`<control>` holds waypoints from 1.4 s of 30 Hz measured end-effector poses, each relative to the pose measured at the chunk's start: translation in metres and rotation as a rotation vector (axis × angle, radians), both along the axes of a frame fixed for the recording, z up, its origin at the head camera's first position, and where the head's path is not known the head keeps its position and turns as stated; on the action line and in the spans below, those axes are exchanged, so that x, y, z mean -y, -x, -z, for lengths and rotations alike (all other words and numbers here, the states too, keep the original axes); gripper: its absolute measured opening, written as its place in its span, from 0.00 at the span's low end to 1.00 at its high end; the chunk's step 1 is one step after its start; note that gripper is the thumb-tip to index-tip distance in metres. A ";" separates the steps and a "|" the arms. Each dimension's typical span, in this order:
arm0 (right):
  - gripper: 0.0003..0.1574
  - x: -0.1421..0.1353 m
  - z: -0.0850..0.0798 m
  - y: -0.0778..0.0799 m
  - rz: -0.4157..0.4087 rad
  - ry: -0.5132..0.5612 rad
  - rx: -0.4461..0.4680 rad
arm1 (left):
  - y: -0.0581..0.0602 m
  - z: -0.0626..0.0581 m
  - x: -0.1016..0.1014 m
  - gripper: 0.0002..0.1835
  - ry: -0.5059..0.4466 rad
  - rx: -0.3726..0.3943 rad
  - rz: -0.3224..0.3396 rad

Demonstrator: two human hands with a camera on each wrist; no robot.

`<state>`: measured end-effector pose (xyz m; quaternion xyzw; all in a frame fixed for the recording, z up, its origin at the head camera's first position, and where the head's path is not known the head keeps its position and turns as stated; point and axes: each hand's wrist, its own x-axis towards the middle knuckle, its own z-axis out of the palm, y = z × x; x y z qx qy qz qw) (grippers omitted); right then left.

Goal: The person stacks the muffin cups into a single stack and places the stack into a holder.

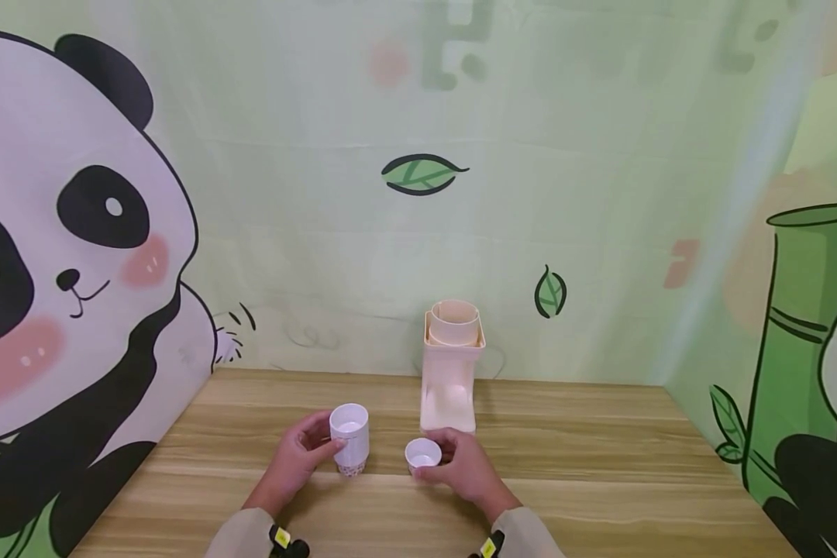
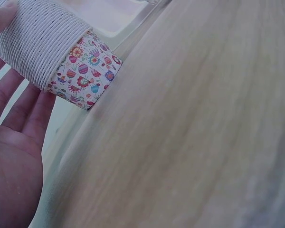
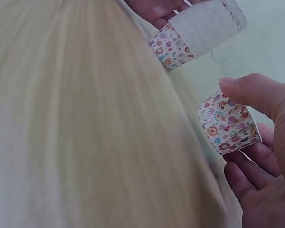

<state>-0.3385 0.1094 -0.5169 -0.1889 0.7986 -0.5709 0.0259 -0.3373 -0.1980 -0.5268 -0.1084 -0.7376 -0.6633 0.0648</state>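
Note:
My left hand (image 1: 298, 456) grips an upright stack of small paper cups (image 1: 349, 446) between thumb and fingers. Many nested rims show as white ridges in the left wrist view, and the lowest cup (image 2: 85, 71) has a colourful flower-and-bird print. To the right, my right hand (image 1: 466, 468) pinches a single paper cup (image 1: 418, 465) with the same print, thumb on the near side and fingers behind. Its mouth faces up, and inside it is white. Both the stack and the single cup have their bases right at the wooden tabletop, a short gap apart.
Behind the right hand stands a pale pink cup dispenser (image 1: 449, 387) with a round tube (image 1: 455, 322) at its top, close to the back wall. A printed backdrop (image 1: 307, 256) with pandas, leaves and bamboo encloses the wooden table (image 1: 600, 465) at back and sides.

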 end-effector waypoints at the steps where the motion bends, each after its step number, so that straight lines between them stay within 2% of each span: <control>1: 0.37 0.001 0.000 0.001 0.001 0.006 0.003 | 0.000 0.000 0.000 0.27 0.000 0.001 0.000; 18: 0.34 0.020 -0.028 0.002 0.041 0.074 -0.025 | 0.002 0.002 0.000 0.27 -0.007 -0.008 0.004; 37: 0.36 0.036 -0.048 0.010 -0.006 0.122 -0.059 | 0.003 0.003 0.001 0.27 -0.005 -0.022 0.018; 42: 0.37 0.042 -0.054 0.010 -0.015 0.156 -0.045 | 0.001 0.001 0.001 0.28 0.003 -0.014 0.013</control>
